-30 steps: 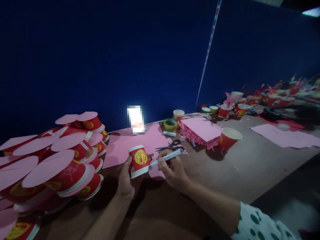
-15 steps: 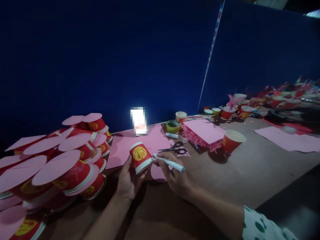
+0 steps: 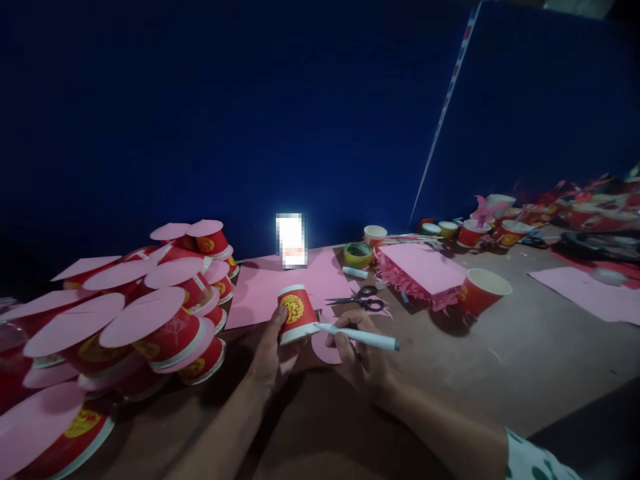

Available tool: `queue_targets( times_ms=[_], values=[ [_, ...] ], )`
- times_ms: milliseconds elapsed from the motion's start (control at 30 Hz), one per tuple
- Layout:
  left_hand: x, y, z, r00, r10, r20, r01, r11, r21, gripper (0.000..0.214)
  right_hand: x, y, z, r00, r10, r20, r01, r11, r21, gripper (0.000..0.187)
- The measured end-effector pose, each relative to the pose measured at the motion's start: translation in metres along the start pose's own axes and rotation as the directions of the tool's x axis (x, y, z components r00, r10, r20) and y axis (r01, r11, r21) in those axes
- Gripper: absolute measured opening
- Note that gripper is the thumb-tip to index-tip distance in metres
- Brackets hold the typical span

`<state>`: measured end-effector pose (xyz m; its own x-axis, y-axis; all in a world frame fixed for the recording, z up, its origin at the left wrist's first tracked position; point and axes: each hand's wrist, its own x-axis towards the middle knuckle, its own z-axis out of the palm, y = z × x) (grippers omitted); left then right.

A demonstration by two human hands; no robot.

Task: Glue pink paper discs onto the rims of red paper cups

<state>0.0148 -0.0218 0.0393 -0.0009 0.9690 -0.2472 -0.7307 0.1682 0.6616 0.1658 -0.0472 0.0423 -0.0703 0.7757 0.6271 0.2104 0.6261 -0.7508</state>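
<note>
Forearm on the left side rises from the bottom edge, and its left hand (image 3: 270,353) is turned palm inward around one red cup (image 3: 300,313). The left thumb presses on the cup's near side; the other fingers are mostly hidden, so I cannot tell how they lie. The cup is slightly tilted above the table (image 3: 500,380), white band downward, gold emblem facing the camera. The other forearm slants in from the lower right, out of one dotted sleeve (image 3: 533,460). Its right hand (image 3: 363,360) is curled, thumb and fingers pinching one pale blue marker (image 3: 370,338). The marker's tip points at the white band; whether it touches I cannot tell.

Beneath and between the hands lies one round pink piece (image 3: 325,350). Just beyond are one pair of scissors (image 3: 373,303), one white tube (image 3: 355,273) and one tape roll (image 3: 357,264). One blurred bright screen (image 3: 291,240) stands at the back of a large pink sheet (image 3: 255,293). To the right sit one fringed pink stack (image 3: 425,267) and, touching or just beside it, one larger cup (image 3: 484,300). At left, at least nine pink discs (image 3: 143,317) top piled red cups (image 3: 203,363), others partly hidden.
</note>
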Motion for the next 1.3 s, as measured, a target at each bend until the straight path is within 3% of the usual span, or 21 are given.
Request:
queue_targets(
  times_ms=[400,700,967,1300],
  values=[
    [0.001,-0.006,-0.006,0.986,0.070,0.153,-0.086,0.991,0.102,0.018,0.005,0.003,-0.003,0.993,0.044,0.114,-0.038,0.998,-0.056,0.006],
    [0.001,-0.007,-0.006,0.980,0.076,0.185,-0.103,0.985,0.142,0.025,0.005,0.005,-0.002,0.988,0.000,0.152,0.014,0.996,-0.093,0.007],
    [0.000,-0.009,-0.002,0.983,0.077,0.166,-0.096,0.989,0.110,0.019,0.008,0.004,-0.004,0.987,0.078,0.137,-0.074,0.997,-0.034,0.007],
    [0.000,-0.010,-0.002,0.994,0.055,0.093,-0.059,0.997,0.041,0.022,0.008,0.010,-0.004,0.988,0.063,0.140,-0.060,0.998,-0.030,0.006]
  ],
)
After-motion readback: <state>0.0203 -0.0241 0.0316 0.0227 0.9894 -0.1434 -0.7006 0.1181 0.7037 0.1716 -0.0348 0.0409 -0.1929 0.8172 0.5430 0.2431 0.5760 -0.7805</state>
